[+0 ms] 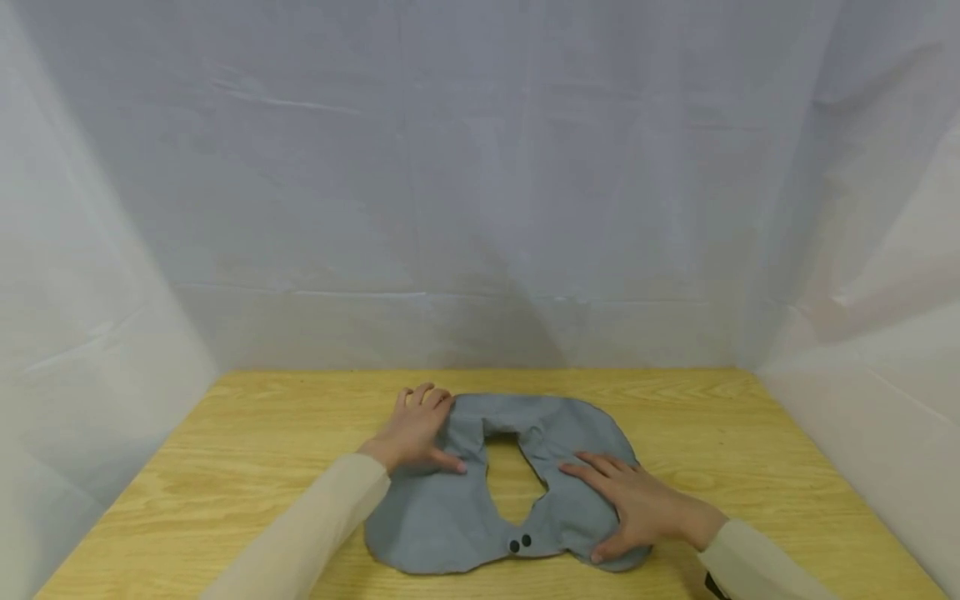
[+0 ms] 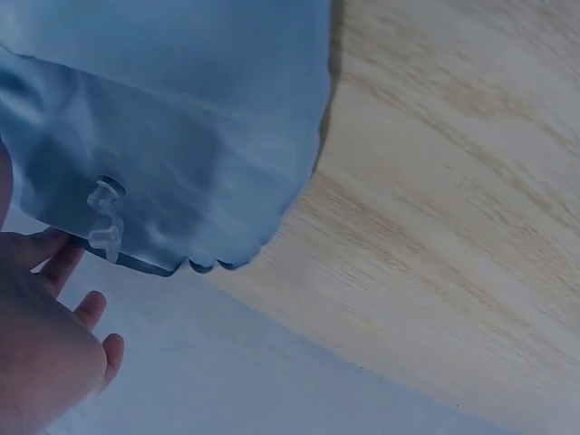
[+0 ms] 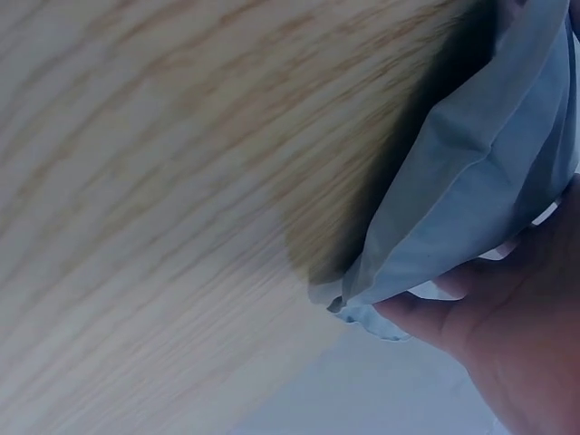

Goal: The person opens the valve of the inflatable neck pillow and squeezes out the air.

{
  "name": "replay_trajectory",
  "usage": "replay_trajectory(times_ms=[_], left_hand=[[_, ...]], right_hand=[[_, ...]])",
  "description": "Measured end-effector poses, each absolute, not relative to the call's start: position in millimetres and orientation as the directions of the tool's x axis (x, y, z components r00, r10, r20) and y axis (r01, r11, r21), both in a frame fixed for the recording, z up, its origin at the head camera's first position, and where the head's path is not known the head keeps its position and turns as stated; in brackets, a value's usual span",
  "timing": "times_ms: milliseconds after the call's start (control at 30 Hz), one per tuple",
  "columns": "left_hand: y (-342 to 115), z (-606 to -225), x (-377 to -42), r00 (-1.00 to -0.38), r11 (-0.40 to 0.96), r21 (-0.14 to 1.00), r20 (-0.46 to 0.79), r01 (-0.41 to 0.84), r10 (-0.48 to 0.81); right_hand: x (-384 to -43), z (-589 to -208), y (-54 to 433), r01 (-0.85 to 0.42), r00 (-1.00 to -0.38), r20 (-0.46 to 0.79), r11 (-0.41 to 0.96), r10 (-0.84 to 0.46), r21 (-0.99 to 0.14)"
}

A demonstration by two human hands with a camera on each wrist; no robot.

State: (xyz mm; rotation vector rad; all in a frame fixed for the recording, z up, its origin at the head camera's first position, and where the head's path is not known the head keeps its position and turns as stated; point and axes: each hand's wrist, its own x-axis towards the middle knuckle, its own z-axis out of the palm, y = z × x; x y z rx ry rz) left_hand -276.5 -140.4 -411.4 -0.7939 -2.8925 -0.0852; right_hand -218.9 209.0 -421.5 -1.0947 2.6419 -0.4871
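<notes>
A flat, grey-blue inflatable neck pillow (image 1: pixel 442 521) lies on the wooden table, its two ends meeting at the near side around a central hole. Two black snap buttons (image 1: pixel 520 543) show where the ends come together. My left hand (image 1: pixel 415 433) rests at the far left edge, thumb on the fabric and other fingers spread along the border. Close to those fingers, a clear plastic valve (image 2: pixel 107 222) sticks up from the pillow in the left wrist view. Over the right lobe, my right hand (image 1: pixel 641 504) lies with spread fingers, thumb toward the near edge.
The light wooden table (image 1: pixel 750 467) extends on both sides of the pillow. White sheeting (image 1: pixel 480 208) hangs behind the table and along its left and right sides. A small black item (image 1: pixel 715 586) shows beneath the right sleeve.
</notes>
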Motion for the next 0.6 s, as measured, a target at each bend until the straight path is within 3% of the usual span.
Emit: replay_trajectory(times_ms=[200, 400, 600], left_hand=[[-140.2, -411.5, -279.1, -0.869, 0.880, -0.033, 0.142, 0.474, 0.474], [-142.7, -409.7, -275.5, -0.878, 0.881, 0.035, 0.108, 0.472, 0.466], [-147.1, -415.2, -258.6, -0.817, 0.839, -0.001, 0.227, 0.545, 0.531]], right_hand=[[-217.8, -418.5, 208.7, -0.642, -0.685, -0.095, 0.660, -0.723, -0.390], [-219.5, -415.2, 209.1, -0.638, -0.676, -0.129, 0.663, -0.726, -0.391], [-220.2, -413.4, 208.1, -0.631, -0.689, -0.125, 0.675, -0.714, -0.382]])
